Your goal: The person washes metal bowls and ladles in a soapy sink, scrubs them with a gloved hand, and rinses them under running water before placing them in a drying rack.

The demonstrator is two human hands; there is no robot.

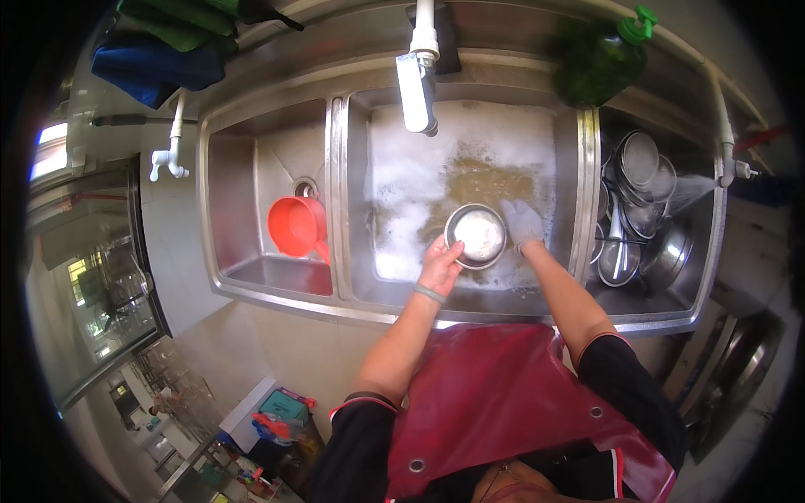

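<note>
My left hand [441,267] grips the lower left rim of a round stainless-steel bowl [476,236], thumb on the near side. The bowl is held above cloudy, foamy water [409,182] in the middle sink basin [459,302]. A pale knitted glove covers my right hand [523,225], which is close beside the bowl's right edge. Its fingers point away from me, low over the water. Whether they are curled around anything is too blurred to tell.
An orange plastic dipper [295,225] rests in the left basin. The right basin holds several metal bowls [640,157] and ladles [619,261] under spray from a tap [732,171]. Another tap [416,94] overhangs the middle basin. A green pump bottle [607,69] stands at the back.
</note>
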